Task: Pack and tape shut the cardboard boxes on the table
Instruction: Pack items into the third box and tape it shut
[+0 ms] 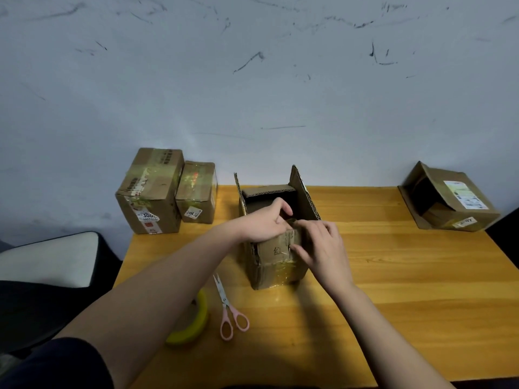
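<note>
At the centre of the wooden table [393,290] in front of you stands the open cardboard box [276,262], upright, its near face carrying handwriting and glossy tape; two of its top flaps stand up, one at the left edge and a taller one [304,196] at the right, and the inside looks dark, so you cannot tell what it holds; your left hand [262,224] reaches in from 8 o'clock and rests on the box's near top edge, fingers curled down over the near flap and gripping it; your right hand [323,248] comes in from 5 o'clock and meets the left at that same edge, its thumb and fingertips pinching the cardboard at the upper right of the near face; both hands touch the box and are just beside each other; near your left forearm, at 7 o'clock from the box, lie pink-handled scissors [229,310], blades pointing away from you, and just left of them a yellow-green roll of tape [193,321], partly hidden by your arm; at 10 o'clock, by the table's far left corner, two taped boxes sit touching, a taller one [148,192] and a shorter one [196,192] to its right; at 2 o'clock, well apart at the far right corner, another box [449,197] lies tilted with an open flap and a white label; a scuffed pale wall [252,80] rises behind.
</note>
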`<state>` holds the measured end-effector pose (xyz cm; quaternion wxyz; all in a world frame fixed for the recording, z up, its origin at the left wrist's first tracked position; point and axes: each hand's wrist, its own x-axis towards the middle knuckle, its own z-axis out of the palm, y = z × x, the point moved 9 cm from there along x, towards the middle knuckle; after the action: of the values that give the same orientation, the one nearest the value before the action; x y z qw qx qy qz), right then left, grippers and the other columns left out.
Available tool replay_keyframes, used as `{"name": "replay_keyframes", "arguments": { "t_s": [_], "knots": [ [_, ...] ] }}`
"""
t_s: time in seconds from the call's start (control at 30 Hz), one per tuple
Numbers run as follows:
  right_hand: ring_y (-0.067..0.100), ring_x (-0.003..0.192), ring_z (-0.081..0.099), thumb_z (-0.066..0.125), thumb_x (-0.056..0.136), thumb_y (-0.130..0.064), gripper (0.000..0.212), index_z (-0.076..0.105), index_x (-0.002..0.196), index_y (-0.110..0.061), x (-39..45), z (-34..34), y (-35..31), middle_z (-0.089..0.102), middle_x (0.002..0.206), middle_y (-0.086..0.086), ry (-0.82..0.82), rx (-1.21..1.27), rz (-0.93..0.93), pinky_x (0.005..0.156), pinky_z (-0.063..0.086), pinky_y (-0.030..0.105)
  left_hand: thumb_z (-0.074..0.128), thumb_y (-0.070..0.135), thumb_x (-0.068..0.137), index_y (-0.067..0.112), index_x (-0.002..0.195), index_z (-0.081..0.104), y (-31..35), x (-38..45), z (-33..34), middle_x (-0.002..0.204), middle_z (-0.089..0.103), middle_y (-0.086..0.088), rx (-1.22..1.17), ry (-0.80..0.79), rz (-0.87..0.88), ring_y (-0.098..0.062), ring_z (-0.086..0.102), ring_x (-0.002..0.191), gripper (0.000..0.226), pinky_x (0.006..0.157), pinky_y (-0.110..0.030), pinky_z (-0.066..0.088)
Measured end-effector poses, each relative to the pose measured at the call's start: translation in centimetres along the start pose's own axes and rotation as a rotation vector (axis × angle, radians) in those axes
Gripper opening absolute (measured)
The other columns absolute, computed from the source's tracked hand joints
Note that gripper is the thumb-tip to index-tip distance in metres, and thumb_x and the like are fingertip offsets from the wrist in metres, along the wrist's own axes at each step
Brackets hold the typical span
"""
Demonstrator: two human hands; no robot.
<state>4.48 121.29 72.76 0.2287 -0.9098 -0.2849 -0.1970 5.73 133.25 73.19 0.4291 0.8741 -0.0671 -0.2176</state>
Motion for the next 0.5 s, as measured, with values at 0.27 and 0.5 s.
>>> {"name": "replay_keyframes", "arguments": {
  "t_s": [0.27, 0.5],
  "knots": [
    [0.016, 0.102, 0.042, 0.073, 0.080, -0.032, 0.044, 0.054, 0.120, -0.029, 0.62, -0.21, 0.53, 0.062, 0.110, -0.012, -0.107, 0.048, -0.051, 0.083, 0.042, 0.026, 0.055, -0.005, 0.083, 0.021, 0.137, 0.032, -0.46, 0.44, 0.41, 0.123, 0.063, -0.003, 0.077, -0.024, 0.026, -0.010, 0.062, 0.086, 0.064, 0.079, -0.030, 0.052],
    [0.017, 0.103, 0.043, 0.075, 0.079, -0.028, 0.045, 0.055, 0.119, -0.026, 0.56, 0.07, 0.62, 0.063, 0.108, -0.009, -0.072, 0.036, -0.024, 0.083, 0.048, 0.033, 0.070, 0.012, 0.078, 0.028, 0.131, 0.038, -0.51, 0.76, 0.31, 0.116, 0.065, 0.002, 0.101, 0.075, 0.030, -0.004, 0.058, 0.076, 0.064, 0.082, -0.036, 0.054]
  ]
}}
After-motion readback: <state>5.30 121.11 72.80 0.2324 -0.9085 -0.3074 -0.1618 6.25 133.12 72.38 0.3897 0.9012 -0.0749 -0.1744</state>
